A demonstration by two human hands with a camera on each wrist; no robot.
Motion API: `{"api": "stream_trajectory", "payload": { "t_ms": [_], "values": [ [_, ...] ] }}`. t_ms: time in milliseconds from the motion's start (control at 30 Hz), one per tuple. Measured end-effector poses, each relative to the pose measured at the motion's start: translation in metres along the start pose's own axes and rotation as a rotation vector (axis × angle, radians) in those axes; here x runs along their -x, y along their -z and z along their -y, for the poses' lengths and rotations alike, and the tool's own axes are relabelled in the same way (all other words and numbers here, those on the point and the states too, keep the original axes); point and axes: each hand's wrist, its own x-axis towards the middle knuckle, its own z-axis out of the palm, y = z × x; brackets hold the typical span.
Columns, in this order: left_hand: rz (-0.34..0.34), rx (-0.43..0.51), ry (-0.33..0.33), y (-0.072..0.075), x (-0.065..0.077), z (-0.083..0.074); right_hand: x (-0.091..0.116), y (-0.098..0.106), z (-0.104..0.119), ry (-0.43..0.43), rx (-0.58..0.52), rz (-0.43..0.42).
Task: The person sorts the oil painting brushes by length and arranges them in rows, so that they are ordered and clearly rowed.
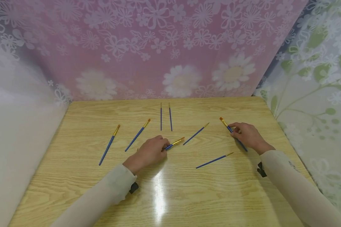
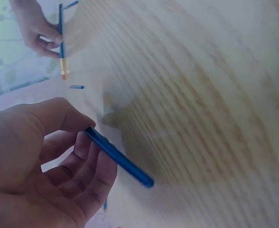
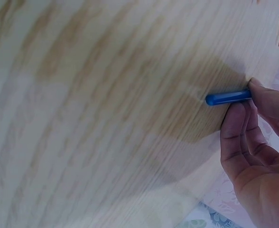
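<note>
Two part-hidden brushes (image 1: 175, 143), pinched by left grip (image 1: 150, 150) and right grip (image 1: 248, 135); wood-grained tabletop (image 1: 68, 157), pink cloth (image 1: 170, 53) at twelve o'clock.

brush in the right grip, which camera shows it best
The head view: the brush shows both ends clearly, its middle in the right grip. The left wrist view has it in the background; the right wrist view, only part of its handle.

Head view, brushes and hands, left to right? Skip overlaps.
Leftmost brush, second brush, far pair's left brush, far pair's right brush, slanted thin brush, right hand with gripped brush. Skipped for overlap: left hand with held brush, nearest thin brush.
</note>
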Motion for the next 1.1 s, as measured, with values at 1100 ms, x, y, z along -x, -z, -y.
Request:
{"api": "stream_trajectory", "payload": {
  "t_ms": [1100],
  "values": [
    [0.005,0.143,0.159,-0.005,0.023,0.001,-0.001,-0.001,-0.001,-0.007,0.005,0.003]
  ]
}}
